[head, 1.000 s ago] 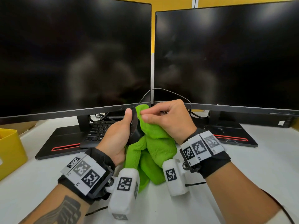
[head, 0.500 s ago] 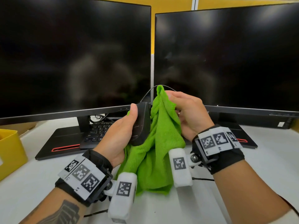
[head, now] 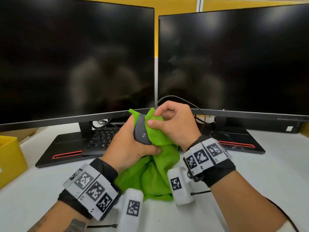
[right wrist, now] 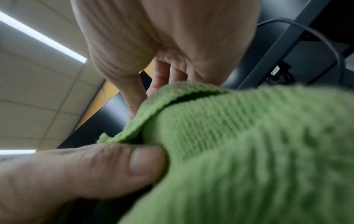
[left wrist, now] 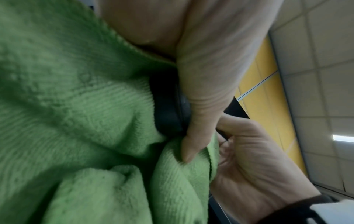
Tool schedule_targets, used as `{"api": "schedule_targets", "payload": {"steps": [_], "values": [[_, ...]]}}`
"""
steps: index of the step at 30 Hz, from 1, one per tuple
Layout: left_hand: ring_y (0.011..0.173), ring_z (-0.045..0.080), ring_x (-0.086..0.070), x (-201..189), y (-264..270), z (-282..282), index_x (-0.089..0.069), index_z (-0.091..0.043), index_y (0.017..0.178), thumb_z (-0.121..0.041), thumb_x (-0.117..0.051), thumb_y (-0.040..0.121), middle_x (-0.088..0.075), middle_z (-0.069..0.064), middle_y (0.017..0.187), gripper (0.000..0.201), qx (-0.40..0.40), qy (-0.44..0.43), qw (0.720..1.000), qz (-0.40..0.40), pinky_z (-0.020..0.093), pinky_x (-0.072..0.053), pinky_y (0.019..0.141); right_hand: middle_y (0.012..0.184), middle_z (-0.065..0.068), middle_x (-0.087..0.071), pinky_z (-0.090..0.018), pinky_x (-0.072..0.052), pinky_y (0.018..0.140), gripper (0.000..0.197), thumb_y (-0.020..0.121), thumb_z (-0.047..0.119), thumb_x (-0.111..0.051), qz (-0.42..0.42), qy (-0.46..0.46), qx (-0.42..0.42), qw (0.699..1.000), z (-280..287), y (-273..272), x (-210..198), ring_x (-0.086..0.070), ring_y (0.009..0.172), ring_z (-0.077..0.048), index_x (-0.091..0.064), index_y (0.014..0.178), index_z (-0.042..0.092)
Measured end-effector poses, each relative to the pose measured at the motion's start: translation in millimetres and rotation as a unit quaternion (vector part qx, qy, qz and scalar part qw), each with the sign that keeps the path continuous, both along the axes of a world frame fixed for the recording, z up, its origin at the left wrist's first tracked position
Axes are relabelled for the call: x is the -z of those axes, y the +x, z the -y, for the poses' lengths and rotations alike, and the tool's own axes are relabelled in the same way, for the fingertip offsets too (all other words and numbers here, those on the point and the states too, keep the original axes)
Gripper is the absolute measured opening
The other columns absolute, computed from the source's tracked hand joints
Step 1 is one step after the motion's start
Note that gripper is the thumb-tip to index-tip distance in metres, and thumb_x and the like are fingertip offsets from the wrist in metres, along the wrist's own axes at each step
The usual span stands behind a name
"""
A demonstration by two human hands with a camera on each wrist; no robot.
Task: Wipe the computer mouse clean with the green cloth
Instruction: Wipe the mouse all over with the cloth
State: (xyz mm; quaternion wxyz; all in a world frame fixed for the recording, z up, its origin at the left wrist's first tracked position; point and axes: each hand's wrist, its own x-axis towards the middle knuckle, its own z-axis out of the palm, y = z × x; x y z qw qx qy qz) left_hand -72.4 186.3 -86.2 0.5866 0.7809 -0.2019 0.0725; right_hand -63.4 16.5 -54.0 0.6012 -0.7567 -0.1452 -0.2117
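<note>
A dark grey wired mouse [head: 141,131] is held above the desk, tilted on its side, in my left hand [head: 130,144]. Its fingers and thumb curl round it. The green cloth [head: 153,166] drapes from the mouse down to the desk. My right hand [head: 172,123] pinches the cloth's upper part and presses it against the mouse's right side. In the left wrist view the mouse [left wrist: 168,109] shows as a dark edge between the cloth [left wrist: 76,113] and my thumb. The right wrist view is filled by the cloth [right wrist: 239,144], with my left thumb pressed against its fold.
Two dark monitors [head: 75,61] [head: 234,64] stand close behind my hands on flat black bases. A black keyboard [head: 102,138] sits under the left one. The mouse cable [head: 199,111] loops back to the right. A yellow box [head: 10,158] stands at the left edge of the white desk [head: 267,173].
My right hand came down from its raised position and now presses the cloth onto the mouse's side. The left hand has turned the mouse so its top faces me.
</note>
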Motion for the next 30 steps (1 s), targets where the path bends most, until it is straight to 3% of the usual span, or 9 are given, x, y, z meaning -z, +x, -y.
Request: {"api": "schedule_targets", "payload": {"steps": [2,4,7,10,14,20,23,26,30], "values": [[0.105,0.021,-0.076,-2,-1,0,-0.063,-0.037,0.123,-0.015,-0.099,0.053,-0.079,-0.008,0.110,0.081,-0.004,0.029,1.000,0.008,0.055,-0.061,0.092,0.073,-0.009,-0.077,-0.048,-0.064,0.072,0.029,0.056,0.028,-0.094,-0.005,0.004,0.027,1.000,0,3,2,-0.076,0.072,-0.033,-0.068,0.069,0.025],[0.104,0.025,-0.077,-4,0,0,-0.063,-0.033,0.120,-0.016,-0.096,0.052,-0.079,-0.005,0.109,0.078,0.003,0.025,1.000,0.014,0.058,-0.060,0.092,0.069,-0.014,-0.074,-0.045,-0.063,0.069,0.029,0.065,0.013,-0.094,-0.012,0.043,0.012,0.999,4,4,2,-0.071,0.065,-0.030,-0.066,0.069,0.020],[0.104,0.029,-0.077,-6,-1,0,-0.063,-0.030,0.121,-0.014,-0.095,0.052,-0.079,-0.001,0.110,0.077,0.004,0.020,0.999,0.031,0.060,-0.060,0.092,0.081,-0.037,-0.067,-0.056,-0.058,0.075,0.027,0.075,-0.005,-0.084,-0.034,0.106,-0.041,0.993,6,2,0,-0.065,0.075,-0.033,-0.063,0.073,0.013],[0.105,0.027,-0.077,-5,1,-3,-0.063,-0.029,0.122,-0.009,-0.095,0.051,-0.079,-0.001,0.112,0.079,-0.004,0.008,0.999,0.036,0.058,-0.061,0.091,0.091,-0.031,-0.067,-0.053,-0.056,0.080,0.030,0.081,-0.016,-0.073,-0.059,0.145,-0.098,0.983,7,3,2,-0.065,0.083,-0.034,-0.061,0.078,0.011],[0.105,0.026,-0.078,-3,5,-5,-0.064,-0.029,0.123,-0.004,-0.094,0.050,-0.080,0.000,0.114,0.083,-0.011,-0.016,0.999,0.026,0.058,-0.061,0.093,0.089,-0.020,-0.072,-0.041,-0.060,0.071,0.032,0.081,-0.021,-0.068,-0.067,0.163,-0.153,0.973,8,4,5,-0.069,0.076,-0.029,-0.060,0.086,0.010],[0.100,0.037,-0.077,-4,6,-4,-0.066,-0.018,0.122,0.025,-0.085,0.058,-0.081,0.012,0.105,0.079,0.006,0.002,1.000,0.013,0.059,-0.062,0.087,0.098,-0.027,-0.076,-0.062,-0.060,0.085,0.041,0.070,-0.007,-0.086,-0.061,0.144,-0.078,0.985,-1,0,3,-0.075,0.088,-0.041,-0.064,0.104,0.000],[0.100,0.032,-0.077,-2,5,-1,-0.067,-0.030,0.128,0.019,-0.085,0.057,-0.081,0.006,0.104,0.089,0.008,0.021,0.999,0.025,0.058,-0.062,0.088,0.087,-0.023,-0.077,-0.057,-0.063,0.080,0.027,0.072,0.005,-0.090,-0.071,0.127,-0.050,0.988,-6,-3,2,-0.076,0.081,-0.038,-0.069,0.085,-0.002],[0.100,0.025,-0.077,0,2,3,-0.066,-0.039,0.131,0.007,-0.084,0.052,-0.081,-0.001,0.105,0.093,0.010,0.030,0.999,0.025,0.054,-0.062,0.091,0.072,-0.014,-0.073,-0.045,-0.062,0.069,0.032,0.070,0.014,-0.093,-0.086,0.122,-0.026,0.989,-8,-2,3,-0.074,0.069,-0.028,-0.062,0.065,0.008],[0.099,0.039,-0.076,2,6,1,-0.068,-0.034,0.121,0.003,-0.083,0.048,-0.081,0.008,0.102,0.083,-0.005,0.008,1.000,0.010,0.063,-0.061,0.085,0.079,-0.018,-0.077,-0.047,-0.062,0.077,0.013,0.080,0.001,-0.083,-0.095,0.123,-0.056,0.986,-6,2,3,-0.075,0.074,-0.030,-0.072,0.075,0.007]]}}
